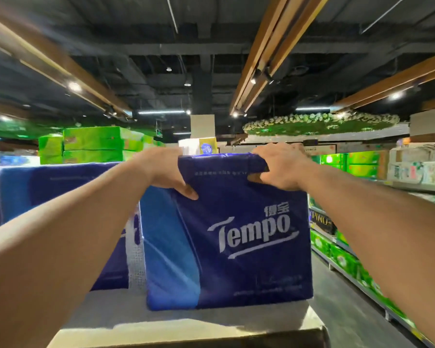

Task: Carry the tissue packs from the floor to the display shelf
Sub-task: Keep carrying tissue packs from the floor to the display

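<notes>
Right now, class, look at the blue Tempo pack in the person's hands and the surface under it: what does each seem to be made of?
Tempo pack: apparently thin, glossy plastic film. It shines and creases where the left hand and right hand grip its top.
Surface below: possibly pale matte cardboard, judging by the flat top and straight front edge, though it is blurred.

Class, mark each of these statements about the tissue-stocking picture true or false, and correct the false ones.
1. Both hands grip the top of the blue Tempo pack. True: the left hand and the right hand hold its upper edge.
2. The pack lies on the floor. False: it is at the pale shelf top, well above the floor.
3. Other blue packs stand to its left. True.
4. The stacked boxes behind are red. False: they are green.
5. The right-hand aisle shelves hold blue goods. False: mostly green.
</notes>
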### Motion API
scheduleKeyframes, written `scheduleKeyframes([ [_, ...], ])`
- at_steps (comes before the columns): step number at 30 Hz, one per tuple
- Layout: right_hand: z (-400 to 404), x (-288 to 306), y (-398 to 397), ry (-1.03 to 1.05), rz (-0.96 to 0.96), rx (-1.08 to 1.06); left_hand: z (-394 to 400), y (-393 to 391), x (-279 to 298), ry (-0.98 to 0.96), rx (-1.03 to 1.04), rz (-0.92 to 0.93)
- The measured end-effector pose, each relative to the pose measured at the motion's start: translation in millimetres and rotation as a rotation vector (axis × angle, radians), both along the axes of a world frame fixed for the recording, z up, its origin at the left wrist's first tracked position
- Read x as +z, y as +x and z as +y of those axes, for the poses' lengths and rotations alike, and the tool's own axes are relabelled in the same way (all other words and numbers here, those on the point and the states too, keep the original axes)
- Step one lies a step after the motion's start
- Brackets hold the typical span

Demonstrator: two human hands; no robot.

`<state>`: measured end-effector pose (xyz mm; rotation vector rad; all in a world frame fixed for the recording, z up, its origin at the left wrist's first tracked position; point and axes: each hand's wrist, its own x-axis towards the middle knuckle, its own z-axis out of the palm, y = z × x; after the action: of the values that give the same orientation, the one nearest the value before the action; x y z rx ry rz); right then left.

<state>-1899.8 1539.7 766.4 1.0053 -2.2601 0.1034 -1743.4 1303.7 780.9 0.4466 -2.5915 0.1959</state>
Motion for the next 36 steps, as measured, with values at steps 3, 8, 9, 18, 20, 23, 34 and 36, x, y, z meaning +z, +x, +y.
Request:
scheduleKeyframes([
  [3, 1.3, 9.1, -7.3, -0.024, -0.069, 0.061, -5.4, -5.0, 5.7, 0.014, 0.005, 0.016],
  [8, 1.5, 2.8, -4.0, -0.086, -0.1, 0.09, -6.5, -4.6, -1.8, 0.052, 0.056, 0.03],
  [9, 1.5, 1.6, -1.6, -0.1, -0.103, 0.088, -4.3, -2.6, -4.4, 0.044, 0.075, 0.042],
  [18, -16.1, -36.9, 60.6, -0.259, 0.015, -0.099, 26.0, 27.9, -40.5, -0.097, 0.161, 0.211],
  [20, -24.1, -48.0, 83.9, -0.258, -0.014, -0.111, 20.7, 48.6, -45.1, -0.067, 0.162, 0.216],
  [23, -31.9, -65.1, 127.2, -0.246, -0.065, -0.103, 12.3, 89.3, -51.7, -0.05, 0.164, 0.206],
  [34, -58.5, -236.7, 357.2, -0.087, -0.38, -0.122, 9.4, 278.0, -241.8, 0.035, 0.116, -0.047],
  [36, -56.6, -278.5, 405.6, -0.011, -0.469, -0.115, 16.8, 326.3, -281.5, 0.075, 0.13, -0.128],
])
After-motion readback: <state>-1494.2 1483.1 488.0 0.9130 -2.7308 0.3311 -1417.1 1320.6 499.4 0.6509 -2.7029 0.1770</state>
